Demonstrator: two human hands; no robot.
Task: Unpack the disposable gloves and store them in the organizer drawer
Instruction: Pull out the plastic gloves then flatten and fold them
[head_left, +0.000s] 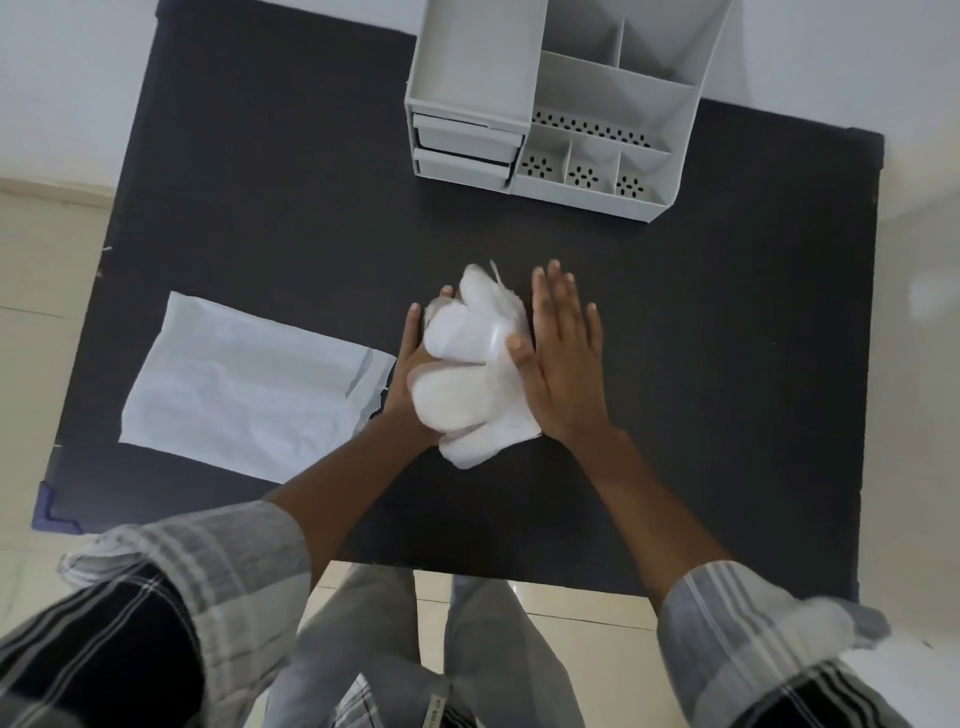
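Checked sleeves (218, 566) nearest cam. Left hand (410, 374) cupped under & against the glove wad (470, 369) mid-bench (727, 364); right hand (563, 358) flat, fingers straight, thumb pressing wad's side. Empty white bag (244, 384) lies left. Organizer (561, 98) at far edge, drawers (465, 153) shut. No legible writing.

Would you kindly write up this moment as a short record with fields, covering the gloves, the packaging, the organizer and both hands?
gloves: white crumpled bundle on the black table, pressed between both hands
left hand: cupping the bundle's left side
right hand: flat and open against the bundle's right side, thumb on top
packaging: white bag lying flat, left of the hands, apparently empty
organizer: grey, at the table's far edge
drawers: two on the organizer's left, both shut
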